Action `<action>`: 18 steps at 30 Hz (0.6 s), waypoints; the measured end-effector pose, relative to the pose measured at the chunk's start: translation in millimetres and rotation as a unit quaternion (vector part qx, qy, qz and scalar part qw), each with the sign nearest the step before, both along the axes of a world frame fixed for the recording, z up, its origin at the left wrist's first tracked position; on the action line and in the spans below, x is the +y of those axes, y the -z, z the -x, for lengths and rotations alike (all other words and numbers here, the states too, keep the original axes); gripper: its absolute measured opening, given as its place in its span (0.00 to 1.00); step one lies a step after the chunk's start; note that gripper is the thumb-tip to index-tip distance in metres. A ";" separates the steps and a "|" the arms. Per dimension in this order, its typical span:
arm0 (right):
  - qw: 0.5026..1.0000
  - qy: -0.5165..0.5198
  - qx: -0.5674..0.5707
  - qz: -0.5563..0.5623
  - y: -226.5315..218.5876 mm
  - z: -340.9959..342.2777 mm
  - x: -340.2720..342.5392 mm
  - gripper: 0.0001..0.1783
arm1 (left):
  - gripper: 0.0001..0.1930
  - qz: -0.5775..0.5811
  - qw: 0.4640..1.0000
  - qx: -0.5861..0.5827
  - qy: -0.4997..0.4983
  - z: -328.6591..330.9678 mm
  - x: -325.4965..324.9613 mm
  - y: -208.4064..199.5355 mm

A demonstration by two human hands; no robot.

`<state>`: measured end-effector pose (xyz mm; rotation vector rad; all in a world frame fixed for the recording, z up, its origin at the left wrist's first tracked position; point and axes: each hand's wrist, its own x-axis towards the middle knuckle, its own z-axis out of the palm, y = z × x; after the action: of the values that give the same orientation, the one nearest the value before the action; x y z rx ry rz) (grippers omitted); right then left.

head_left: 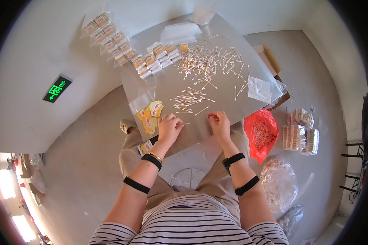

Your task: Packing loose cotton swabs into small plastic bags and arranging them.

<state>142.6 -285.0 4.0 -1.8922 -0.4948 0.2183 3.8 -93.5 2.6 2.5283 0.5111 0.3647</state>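
**Sorting cotton swabs at the grey tabletop**

We start with the tabletop (216, 126), a grey sheet that carries nearly everything here. On its far half lies the big scatter of cotton swabs (210, 61), crossing one another at all angles, and to the left of that are rows of filled swab packets (155, 59). A smaller bunch of swabs (190, 100) sits nearer us, lying roughly parallel and well apart from the big scatter. Beside our left hand is a loose heap of yellow packet labels (150, 114).

Both hands rest on the near edge of the tabletop. Our left hand (169, 127) is curled, fingers bent inward, and seems to pinch a single swab (186, 123) whose tip pokes out to the right. Our right hand (219, 122) is also half closed, fingertips drawn together; whether it holds a swab we cannot tell.

The swabs are thin pale sticks with small white tips, light and easily rolled. We judge the work goes best by gathering them from the near bunch, keeping them aligned tip to tip, and pinching lightly so none bends or slips off the edge towards our lap.
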 end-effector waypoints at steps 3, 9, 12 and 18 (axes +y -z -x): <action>0.995 -0.046 0.042 0.077 6.3 -20.8 4.9 0.10 | 0.07 -0.036 0.999 0.027 0.015 -14.5 9.5 10.5; 0.915 -0.196 -0.243 0.256 13.1 -71.4 30.3 0.51 | 0.53 -0.070 0.997 0.027 0.019 -66.1 33.3 1.7; 0.884 -0.248 -0.253 0.305 7.5 -97.5 49.1 0.59 | 0.67 -0.132 0.978 0.091 0.136 -97.8 54.0 -8.0; 0.890 -0.290 -0.230 0.266 5.6 -109.2 70.0 0.41 | 0.61 -0.116 0.950 0.125 0.260 -104.0 69.3 3.9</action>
<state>251.8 -215.0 -1.6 -2.2875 -1.4522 0.3188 107.8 -24.2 -1.3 2.8256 -0.1327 -0.1020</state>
